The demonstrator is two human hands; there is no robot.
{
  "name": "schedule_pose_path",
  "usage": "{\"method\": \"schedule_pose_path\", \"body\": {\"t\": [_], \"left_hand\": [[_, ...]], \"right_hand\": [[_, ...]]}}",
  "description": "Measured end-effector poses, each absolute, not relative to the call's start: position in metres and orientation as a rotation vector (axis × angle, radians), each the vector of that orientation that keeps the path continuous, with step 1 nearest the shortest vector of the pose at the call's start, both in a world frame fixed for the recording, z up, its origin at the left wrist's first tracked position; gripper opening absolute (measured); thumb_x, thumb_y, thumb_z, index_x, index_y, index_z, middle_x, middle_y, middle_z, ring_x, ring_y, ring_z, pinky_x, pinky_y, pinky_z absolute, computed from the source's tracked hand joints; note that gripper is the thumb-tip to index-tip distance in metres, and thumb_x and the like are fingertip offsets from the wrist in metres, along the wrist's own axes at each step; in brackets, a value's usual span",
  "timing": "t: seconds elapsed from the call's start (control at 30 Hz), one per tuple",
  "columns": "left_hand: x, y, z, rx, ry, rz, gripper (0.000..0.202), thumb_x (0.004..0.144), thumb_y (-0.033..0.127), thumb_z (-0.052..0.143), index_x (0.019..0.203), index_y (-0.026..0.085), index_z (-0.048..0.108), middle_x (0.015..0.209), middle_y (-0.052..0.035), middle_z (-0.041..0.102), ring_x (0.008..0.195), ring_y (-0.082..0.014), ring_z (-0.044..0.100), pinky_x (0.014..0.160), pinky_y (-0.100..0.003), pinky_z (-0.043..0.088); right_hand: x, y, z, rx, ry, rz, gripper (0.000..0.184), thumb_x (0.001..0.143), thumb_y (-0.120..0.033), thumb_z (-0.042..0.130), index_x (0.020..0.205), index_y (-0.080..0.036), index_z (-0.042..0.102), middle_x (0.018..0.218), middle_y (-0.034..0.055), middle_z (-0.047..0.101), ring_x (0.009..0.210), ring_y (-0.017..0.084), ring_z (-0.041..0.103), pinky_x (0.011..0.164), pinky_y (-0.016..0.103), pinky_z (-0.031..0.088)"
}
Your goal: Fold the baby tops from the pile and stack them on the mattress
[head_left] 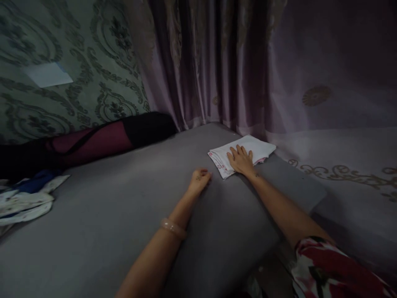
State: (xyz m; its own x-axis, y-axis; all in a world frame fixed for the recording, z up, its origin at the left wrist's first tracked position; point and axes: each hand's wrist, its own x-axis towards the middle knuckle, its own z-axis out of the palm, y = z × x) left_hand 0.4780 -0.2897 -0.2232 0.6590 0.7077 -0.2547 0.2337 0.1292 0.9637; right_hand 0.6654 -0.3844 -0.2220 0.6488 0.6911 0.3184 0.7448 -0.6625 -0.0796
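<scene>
A folded white cloth (256, 148) with a small red and pink print along its edges lies in stacked layers near the far right corner of the grey bed surface (130, 198). My right hand (242, 161) rests flat on top of it, fingers spread. To the left of the cloth and apart from it, my left hand (200, 181) hovers at or just over the grey surface with its fingers curled in. Nothing shows in that hand. A pale bangle (173, 227) circles my left forearm.
A long black and maroon bag (102, 140) lies along the patterned green wall. Crumpled white and blue clothes (29, 194) sit at the left edge. Purple curtains (204, 62) hang behind the bed corner, and a pale paper (49, 75) is on the wall.
</scene>
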Motion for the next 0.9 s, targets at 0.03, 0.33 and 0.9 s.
{"method": "schedule_pose_path", "body": {"t": [0.03,0.33,0.9], "left_hand": [[0.462,-0.280,-0.223,1.477,0.864,0.419,0.017,0.077,0.020,0.067,0.090,0.016,0.057,0.059,0.0015,0.059,0.046,-0.0088,0.050,0.046,-0.019,0.035],[0.290,-0.161,-0.233,2.080,1.300,0.527,0.023,0.080,0.034,0.053,0.090,0.017,0.065,0.083,-0.0088,0.069,0.079,-0.0219,0.064,0.070,-0.030,0.047],[0.173,-0.151,-0.246,2.419,1.997,0.317,0.057,0.093,0.045,0.027,0.124,0.004,0.053,0.135,-0.0262,0.049,0.127,-0.0380,0.043,0.103,-0.049,0.031]], "right_hand": [[0.665,-0.384,-0.221,-2.662,-1.177,-0.386,0.055,0.098,-0.048,0.023,0.141,-0.021,0.044,0.152,0.0133,0.036,0.139,0.032,0.029,0.109,0.060,0.019],[0.685,-0.389,-0.220,-2.578,-1.122,-0.055,0.052,0.096,-0.043,0.031,0.141,-0.021,0.045,0.154,0.0094,0.034,0.142,0.025,0.026,0.115,0.055,0.015],[0.713,-0.395,-0.216,-2.804,-0.493,-0.059,0.084,0.081,-0.060,0.002,0.152,-0.023,0.026,0.144,0.0288,0.034,0.140,0.037,0.025,0.103,0.062,0.017]]}}
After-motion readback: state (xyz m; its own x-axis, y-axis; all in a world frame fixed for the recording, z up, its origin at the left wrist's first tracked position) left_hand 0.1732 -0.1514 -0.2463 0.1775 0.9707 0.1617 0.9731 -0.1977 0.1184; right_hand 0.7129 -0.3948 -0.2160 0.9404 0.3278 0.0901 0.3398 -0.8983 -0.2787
